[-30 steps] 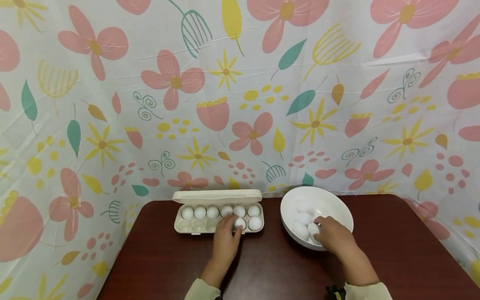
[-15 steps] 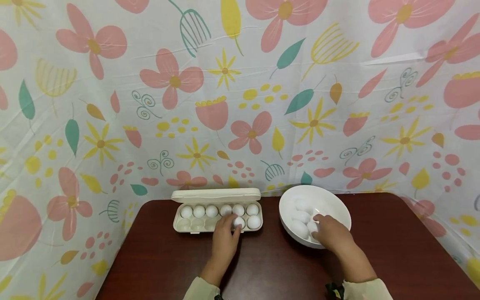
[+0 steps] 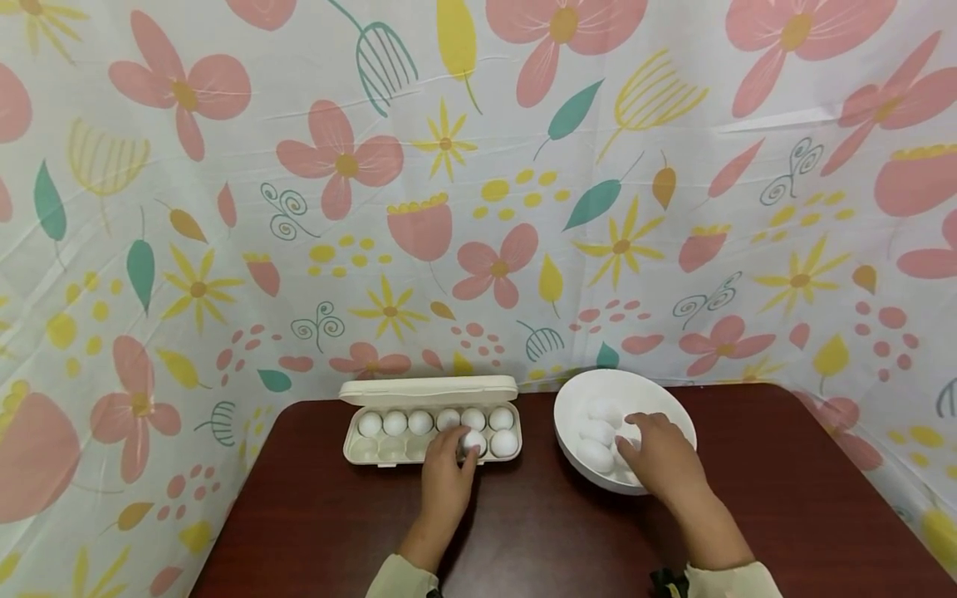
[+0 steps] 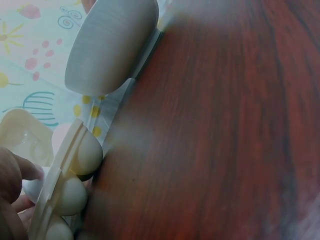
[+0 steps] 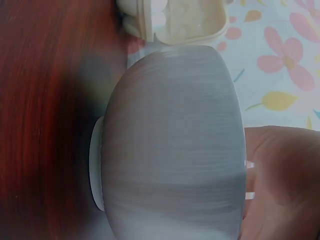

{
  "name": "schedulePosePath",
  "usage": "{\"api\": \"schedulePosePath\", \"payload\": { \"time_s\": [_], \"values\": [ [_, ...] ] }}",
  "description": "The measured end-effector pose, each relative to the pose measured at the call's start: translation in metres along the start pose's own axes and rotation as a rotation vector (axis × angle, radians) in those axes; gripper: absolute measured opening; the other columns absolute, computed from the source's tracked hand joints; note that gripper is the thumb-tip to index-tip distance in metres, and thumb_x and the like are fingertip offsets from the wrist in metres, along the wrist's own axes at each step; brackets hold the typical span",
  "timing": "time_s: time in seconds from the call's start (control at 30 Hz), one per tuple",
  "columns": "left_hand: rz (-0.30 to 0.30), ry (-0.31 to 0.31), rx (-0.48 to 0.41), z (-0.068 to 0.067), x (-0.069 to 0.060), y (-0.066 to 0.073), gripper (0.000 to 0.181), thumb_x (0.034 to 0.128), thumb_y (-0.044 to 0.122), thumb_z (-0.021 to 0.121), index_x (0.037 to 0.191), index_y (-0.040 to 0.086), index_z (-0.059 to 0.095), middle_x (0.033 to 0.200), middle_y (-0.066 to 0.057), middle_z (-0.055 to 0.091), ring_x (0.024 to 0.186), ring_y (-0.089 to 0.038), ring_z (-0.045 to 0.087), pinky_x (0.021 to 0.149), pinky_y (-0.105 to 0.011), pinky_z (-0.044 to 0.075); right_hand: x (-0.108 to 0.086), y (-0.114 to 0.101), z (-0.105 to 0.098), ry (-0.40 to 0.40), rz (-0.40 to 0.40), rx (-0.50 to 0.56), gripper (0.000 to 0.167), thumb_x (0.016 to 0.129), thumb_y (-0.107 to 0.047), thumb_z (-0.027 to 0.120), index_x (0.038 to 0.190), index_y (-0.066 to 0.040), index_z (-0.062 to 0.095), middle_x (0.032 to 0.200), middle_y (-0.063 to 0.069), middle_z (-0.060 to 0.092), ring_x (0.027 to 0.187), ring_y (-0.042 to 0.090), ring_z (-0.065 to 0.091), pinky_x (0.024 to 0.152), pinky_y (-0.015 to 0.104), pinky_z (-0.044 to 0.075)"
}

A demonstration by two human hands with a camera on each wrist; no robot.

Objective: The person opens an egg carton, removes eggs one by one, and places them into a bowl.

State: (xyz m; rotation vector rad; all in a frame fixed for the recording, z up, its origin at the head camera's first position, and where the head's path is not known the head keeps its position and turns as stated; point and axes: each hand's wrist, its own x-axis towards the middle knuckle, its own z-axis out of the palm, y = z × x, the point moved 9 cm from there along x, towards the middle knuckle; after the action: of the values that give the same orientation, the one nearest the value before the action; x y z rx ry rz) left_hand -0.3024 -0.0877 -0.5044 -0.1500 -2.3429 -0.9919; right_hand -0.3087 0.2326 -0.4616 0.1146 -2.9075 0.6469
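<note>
- The egg [image 3: 473, 443] in the front row of the carton [image 3: 392, 451] is grasped between thumb and fingers of the left hand [image 3: 444, 482]; by this pinch, the shell is presumably steadied at its pocket.
- The lid [image 3: 428, 388] is tipped back, so that both rows are accessible.
- The right hand [image 3: 665, 457] is placed inside the bowl [image 3: 654, 392], thumb and forefinger spaced apart near the loose eggs [image 3: 596, 455]; whether one is grasped cannot be told.
- Rolling is probably prevented by the bowl's curved wall.
- Bowl contents are shown in the head view; in the right wrist view they are hidden, but the foot ring [image 5: 96, 167] is exposed.
- Rounded cup undersides [image 4: 71, 196] are shown clearly in the left wrist view.
</note>
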Motion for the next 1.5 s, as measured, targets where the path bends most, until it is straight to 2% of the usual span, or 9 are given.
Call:
{"api": "schedulePosePath", "payload": {
  "time_s": [0.2,0.37,0.53,0.67,0.77,0.9,1.03,1.3,1.5],
  "values": [
    [-0.039,0.002,-0.030,-0.003,0.001,-0.001,0.033,0.0865,0.017,0.080,0.117,0.008,0.071,0.117,-0.011,0.069,0.095,-0.022,0.065,0.078,-0.034,0.057,-0.003,-0.011,-0.009,0.136,-0.067,0.170,0.034,0.096,-0.019,0.064,0.125,0.000,0.064,0.131,0.027,0.056,0.122,0.044,0.055,0.102,0.060,0.045],
    [-0.008,0.047,-0.038,-0.011,0.003,0.005,0.034,0.0852,0.016,0.081,0.117,0.009,0.070,0.115,-0.010,0.068,0.096,-0.023,0.066,0.078,-0.036,0.057,-0.011,-0.028,-0.015,0.234,-0.155,0.247,0.027,0.096,-0.015,0.066,0.122,-0.007,0.065,0.127,0.016,0.058,0.120,0.036,0.057,0.098,0.054,0.046],
    [-0.003,0.064,-0.106,-0.019,0.004,0.015,0.038,0.0864,0.017,0.080,0.120,0.007,0.067,0.114,-0.009,0.067,0.103,-0.023,0.066,0.080,-0.039,0.059,-0.018,-0.049,-0.017,0.288,-0.248,0.268,0.029,0.092,-0.010,0.070,0.121,-0.010,0.065,0.122,0.008,0.061,0.117,0.027,0.060,0.097,0.036,0.044],
    [-0.022,0.065,-0.188,-0.023,0.005,0.022,0.041,0.0897,0.020,0.077,0.127,0.006,0.064,0.113,-0.009,0.066,0.103,-0.024,0.067,0.079,-0.040,0.060,-0.020,-0.063,-0.014,0.290,-0.315,0.285,0.032,0.091,-0.008,0.072,0.121,-0.012,0.066,0.122,0.003,0.062,0.115,0.022,0.060,0.097,0.012,0.037],
    [-0.023,0.071,-0.219,-0.027,0.006,0.028,0.042,0.0908,0.020,0.076,0.128,0.006,0.065,0.114,-0.009,0.066,0.101,-0.023,0.067,0.079,-0.040,0.060,-0.022,-0.070,-0.010,0.286,-0.356,0.286,0.033,0.089,-0.007,0.074,0.122,-0.011,0.066,0.122,0.002,0.063,0.114,0.019,0.060,0.099,0.006,0.033],
    [-0.028,0.053,-0.256,-0.028,0.004,0.037,0.038,0.0901,0.019,0.077,0.125,0.008,0.069,0.115,-0.007,0.065,0.096,-0.018,0.067,0.079,-0.038,0.060,-0.027,-0.080,-0.004,0.268,-0.400,0.291,0.036,0.088,-0.008,0.075,0.122,-0.012,0.065,0.122,0.000,0.063,0.115,0.017,0.060,0.101,0.004,0.032],
    [-0.045,-0.009,-0.303,-0.025,0.003,0.046,0.034,0.0901,0.024,0.077,0.121,0.012,0.071,0.115,-0.002,0.065,0.094,-0.014,0.067,0.080,-0.036,0.060,-0.034,-0.093,0.003,0.227,-0.439,0.299,0.038,0.089,-0.009,0.075,0.125,-0.018,0.064,0.124,-0.004,0.061,0.116,0.012,0.060,0.101,0.004,0.034],
    [-0.007,-0.111,-0.344,-0.021,-0.003,0.065,0.033,0.0927,0.033,0.074,0.122,0.020,0.070,0.114,0.002,0.063,0.092,-0.009,0.066,0.079,-0.029,0.060,-0.045,-0.114,0.011,0.168,-0.483,0.301,0.053,0.087,-0.016,0.080,0.134,-0.024,0.058,0.124,-0.014,0.056,0.112,0.005,0.060,0.095,0.021,0.052],
    [0.057,-0.144,-0.370,-0.019,-0.008,0.079,0.035,0.0924,0.032,0.074,0.122,0.014,0.070,0.115,-0.001,0.063,0.092,-0.008,0.068,0.077,-0.023,0.060,-0.050,-0.124,0.012,0.183,-0.548,0.350,0.058,0.083,-0.015,0.084,0.134,-0.018,0.058,0.122,-0.008,0.058,0.108,0.012,0.061,0.098,0.006,0.040]
  ]
}}
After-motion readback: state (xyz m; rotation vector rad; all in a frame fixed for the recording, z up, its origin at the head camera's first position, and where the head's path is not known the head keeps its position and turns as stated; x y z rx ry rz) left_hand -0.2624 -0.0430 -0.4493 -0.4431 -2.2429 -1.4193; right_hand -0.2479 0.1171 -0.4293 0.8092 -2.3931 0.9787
